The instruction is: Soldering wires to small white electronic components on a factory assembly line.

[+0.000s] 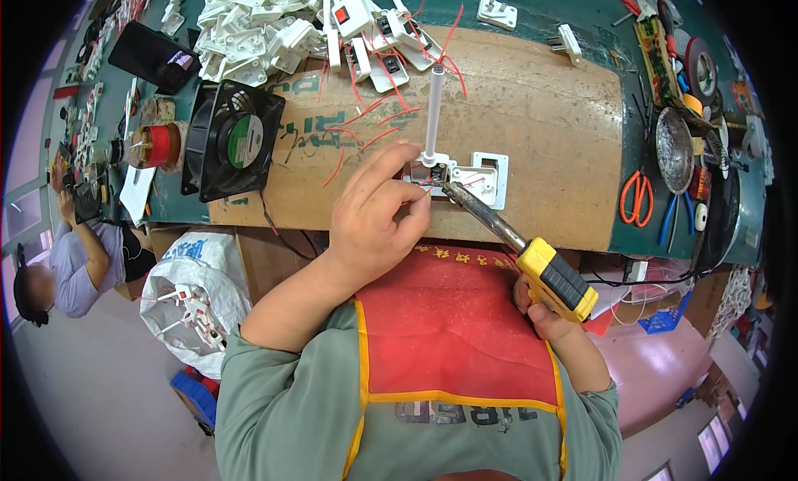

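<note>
1. At the centre of the frame a white plastic socket part (475, 180) lies on a brown cardboard sheet (540, 132) that covers a green workbench (582, 12).
2. The left hand (374, 219) is curled, its fingertips pinching at the left edge of the socket part, where a clear tube (433, 107) stands upright.
3. The right hand (544, 315), at the lower right of centre, grasps the yellow and black handle of a soldering iron (532, 252); its dark metal shaft slants up-left, and the tip meets the socket part just beside the left fingertips.
4. Loose red wires (366, 120) lie scattered on the cardboard above the left hand.
5. A heap of white sockets and plugs (274, 32) fills the upper left of centre.
6. A black square fan (233, 140) with a round green and white label stands tilted at the cardboard's left edge; beside it, further left, is a red spool (154, 144).
7. At the right rim lie orange-handled scissors (637, 197), blue-handled pliers (677, 215), a round metal dish (673, 149) and tape rolls (701, 66).
8. A white sack (191, 290) with white parts sits at the lower left, below the bench.
9. A red apron (449, 323) with yellow trim covers the person's green shirt at the bottom centre.
10. Another person (79, 257) sits at the far left edge.
</note>
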`<state>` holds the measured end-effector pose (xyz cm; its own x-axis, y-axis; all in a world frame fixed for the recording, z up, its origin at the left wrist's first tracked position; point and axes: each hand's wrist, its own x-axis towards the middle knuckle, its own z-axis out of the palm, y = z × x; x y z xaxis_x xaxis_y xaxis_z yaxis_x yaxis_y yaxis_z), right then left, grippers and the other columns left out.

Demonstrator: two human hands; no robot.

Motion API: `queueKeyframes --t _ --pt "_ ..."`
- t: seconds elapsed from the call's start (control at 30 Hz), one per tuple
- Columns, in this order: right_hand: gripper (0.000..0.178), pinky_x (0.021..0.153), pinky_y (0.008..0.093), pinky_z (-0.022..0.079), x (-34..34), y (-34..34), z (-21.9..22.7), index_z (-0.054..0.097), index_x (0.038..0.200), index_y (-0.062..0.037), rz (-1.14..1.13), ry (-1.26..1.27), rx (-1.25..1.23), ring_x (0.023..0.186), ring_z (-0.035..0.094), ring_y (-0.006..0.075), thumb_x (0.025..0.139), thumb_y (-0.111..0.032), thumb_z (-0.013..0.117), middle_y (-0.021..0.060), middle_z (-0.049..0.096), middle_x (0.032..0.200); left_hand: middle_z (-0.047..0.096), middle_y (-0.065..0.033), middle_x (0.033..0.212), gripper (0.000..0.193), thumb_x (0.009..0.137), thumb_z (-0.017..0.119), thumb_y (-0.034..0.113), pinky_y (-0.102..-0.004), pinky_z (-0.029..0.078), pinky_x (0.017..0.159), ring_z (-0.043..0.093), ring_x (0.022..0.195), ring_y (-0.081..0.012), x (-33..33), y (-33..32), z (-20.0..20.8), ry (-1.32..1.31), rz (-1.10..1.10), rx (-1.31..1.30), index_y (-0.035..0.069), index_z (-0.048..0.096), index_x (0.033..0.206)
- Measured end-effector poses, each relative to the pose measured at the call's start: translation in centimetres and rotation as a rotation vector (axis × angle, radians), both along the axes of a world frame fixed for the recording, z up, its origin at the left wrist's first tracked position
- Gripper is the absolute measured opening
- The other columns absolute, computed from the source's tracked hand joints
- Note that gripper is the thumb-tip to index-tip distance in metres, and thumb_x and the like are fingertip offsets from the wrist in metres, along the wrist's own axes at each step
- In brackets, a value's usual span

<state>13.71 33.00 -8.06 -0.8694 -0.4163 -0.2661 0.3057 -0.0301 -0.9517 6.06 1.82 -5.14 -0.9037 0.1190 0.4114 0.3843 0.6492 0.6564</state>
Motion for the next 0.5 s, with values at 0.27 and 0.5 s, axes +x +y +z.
queueKeyframes --t 0.27,0.5 --pt "0.042 0.057 0.0262 0.045 0.02 -0.12 -0.68 0.057 0.112 0.0029 0.005 -0.019 -0.116 0.061 0.055 0.0124 0.084 -0.02 0.077 0.0029 0.057 0.077 0.065 -0.0172 0.125 0.013 0.075 0.076 -0.001 -0.0369 0.054 0.091 0.065 0.113 -0.0319 -0.08 0.05 0.07 -0.006 0.001 0.003 0.003 0.064 0.081" --pt "0.037 0.058 0.0279 0.045 0.08 -0.2 -0.22 0.062 0.107 0.0006 -0.016 0.004 -0.067 0.062 0.056 0.0151 0.085 -0.024 0.077 0.004 0.058 0.078 0.066 -0.0171 0.123 0.013 0.074 0.076 -0.001 -0.0369 0.055 0.089 0.066 0.111 -0.0317 -0.27 0.1 0.0 0.013 0.005 -0.008 0.002 0.064 0.079"
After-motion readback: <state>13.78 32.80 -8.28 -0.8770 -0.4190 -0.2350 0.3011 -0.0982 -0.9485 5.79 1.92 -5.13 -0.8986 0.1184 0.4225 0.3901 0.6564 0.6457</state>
